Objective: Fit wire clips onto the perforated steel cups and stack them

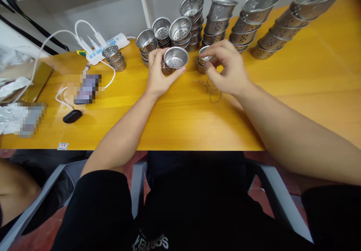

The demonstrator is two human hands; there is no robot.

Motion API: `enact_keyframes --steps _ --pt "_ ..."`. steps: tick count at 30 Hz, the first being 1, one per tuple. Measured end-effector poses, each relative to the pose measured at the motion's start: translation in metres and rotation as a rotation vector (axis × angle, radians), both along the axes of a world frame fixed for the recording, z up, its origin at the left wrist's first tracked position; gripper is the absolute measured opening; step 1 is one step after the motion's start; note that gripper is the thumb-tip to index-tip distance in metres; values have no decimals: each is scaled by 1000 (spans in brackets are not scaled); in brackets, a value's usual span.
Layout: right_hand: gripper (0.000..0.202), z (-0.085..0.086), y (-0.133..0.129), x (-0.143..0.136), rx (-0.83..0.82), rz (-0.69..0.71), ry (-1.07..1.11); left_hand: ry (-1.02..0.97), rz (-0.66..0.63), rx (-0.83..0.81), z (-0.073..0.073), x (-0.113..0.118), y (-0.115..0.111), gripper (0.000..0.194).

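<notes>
A small round metal strainer cup with holes in its base is gripped by its sides in my left hand, mouth up and tilted a little toward me. My right hand has its fingers curled together at the rim of another perforated metal cup on the table. The fingers partly cover that cup, and whatever lies between their tips is hidden. Below my right hand, thin curved wire pieces lie on the wood.
Stacks of perforated cups line the back of the yellow table, with taller stacks rightward. Leftward are a short stack, a white power strip with cables, a blurred phone and a black oval object.
</notes>
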State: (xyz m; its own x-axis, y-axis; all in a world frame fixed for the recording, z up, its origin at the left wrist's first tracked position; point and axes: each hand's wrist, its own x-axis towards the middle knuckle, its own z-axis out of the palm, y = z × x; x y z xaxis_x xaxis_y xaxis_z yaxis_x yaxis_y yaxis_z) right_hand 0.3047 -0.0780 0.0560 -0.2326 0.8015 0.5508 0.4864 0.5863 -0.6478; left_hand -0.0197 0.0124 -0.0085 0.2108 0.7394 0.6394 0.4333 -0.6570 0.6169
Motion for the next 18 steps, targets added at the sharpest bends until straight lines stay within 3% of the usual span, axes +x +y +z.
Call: enact_keyframes --steps 5,11,18 --pt "46 -2 1 -4 -6 66 62 -77 60 -128 3 -5 5 111" --pt "44 -6 5 -5 10 58 37 27 51 -81 -16 -17 23 105" --pt "43 -2 0 -5 -73 80 64 -37 44 -142 -35 -20 51 121"
